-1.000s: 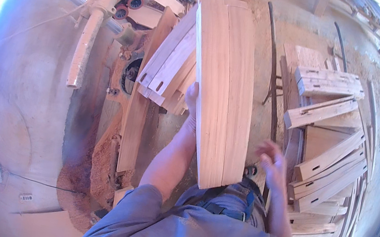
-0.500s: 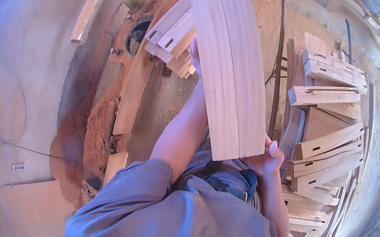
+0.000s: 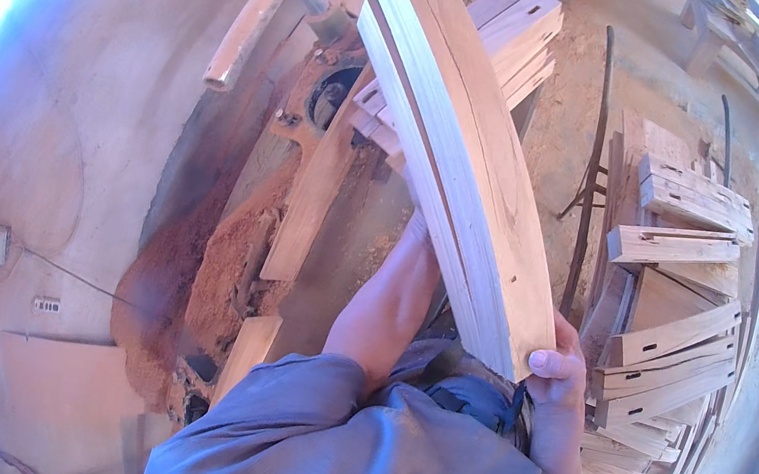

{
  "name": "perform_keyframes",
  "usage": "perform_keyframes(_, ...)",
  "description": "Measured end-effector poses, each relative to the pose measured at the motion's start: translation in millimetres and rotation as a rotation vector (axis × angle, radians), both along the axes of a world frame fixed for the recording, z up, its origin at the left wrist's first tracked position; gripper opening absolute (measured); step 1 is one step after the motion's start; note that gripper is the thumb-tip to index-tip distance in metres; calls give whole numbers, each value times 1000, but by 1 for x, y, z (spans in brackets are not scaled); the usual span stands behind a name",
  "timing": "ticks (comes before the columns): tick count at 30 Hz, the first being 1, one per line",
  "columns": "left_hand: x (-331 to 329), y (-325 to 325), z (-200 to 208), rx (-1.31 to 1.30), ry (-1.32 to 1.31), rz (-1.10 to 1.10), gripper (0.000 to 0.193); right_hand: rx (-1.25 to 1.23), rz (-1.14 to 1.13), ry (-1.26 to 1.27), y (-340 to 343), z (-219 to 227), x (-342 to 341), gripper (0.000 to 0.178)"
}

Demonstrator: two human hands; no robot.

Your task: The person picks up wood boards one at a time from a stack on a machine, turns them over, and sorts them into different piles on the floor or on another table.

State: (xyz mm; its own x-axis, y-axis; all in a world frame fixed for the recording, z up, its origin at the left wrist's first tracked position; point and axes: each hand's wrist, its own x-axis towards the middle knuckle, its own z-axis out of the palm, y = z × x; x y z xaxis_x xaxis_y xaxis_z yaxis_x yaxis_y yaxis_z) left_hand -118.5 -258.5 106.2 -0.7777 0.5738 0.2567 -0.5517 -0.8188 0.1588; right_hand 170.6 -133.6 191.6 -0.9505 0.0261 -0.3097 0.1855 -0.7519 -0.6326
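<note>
Two long pale wooden boards (image 3: 479, 133), lying together with a dark gap between them, are held in the air before my body and slant from upper left to lower right. Around their near right corner my right hand (image 3: 561, 371) is closed, its thumb on the wood. My left hand (image 3: 418, 228) is under the boards, farther along; only its wrist side shows and the fingers are hidden behind the wood. Beyond the boards, a stack of slotted wooden pieces (image 3: 529, 22) is partly covered by them.
To the left stands a dusty machine (image 3: 328, 98) with a pipe-like arm (image 3: 257, 21) and a long plank (image 3: 310, 215). A reddish sawdust heap (image 3: 155, 299) lies beside it. On the right are stacked slotted wooden pieces (image 3: 673, 360) and a thin dark metal stand (image 3: 591, 173).
The boards have turned over sideways, so their edges and the gap now show along with one broad face. My right hand has shifted right and lower; the left fingers have gone out of sight.
</note>
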Motion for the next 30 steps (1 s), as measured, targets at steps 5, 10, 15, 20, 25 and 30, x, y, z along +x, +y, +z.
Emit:
perform_keyframes(5,10,-1,-24,12,-45,5,55,156,35,-68,-5,7,-2,103)
perform_keyframes(10,19,9,-25,20,-62,6,52,247,46,-70,-5,5,-3,106)
perform_keyframes(15,24,14,-29,44,-70,12,49,313,57,-72,-14,16,-8,108)
perform_keyframes(20,23,16,-32,51,-79,28,47,331,52,-73,-16,24,-14,110)
perform_keyframes(25,23,13,-31,66,-67,25,44,298,67,-58,-16,24,-14,111)
perform_keyframes(30,16,6,-50,75,-67,8,42,288,54,-79,-16,9,-7,111)
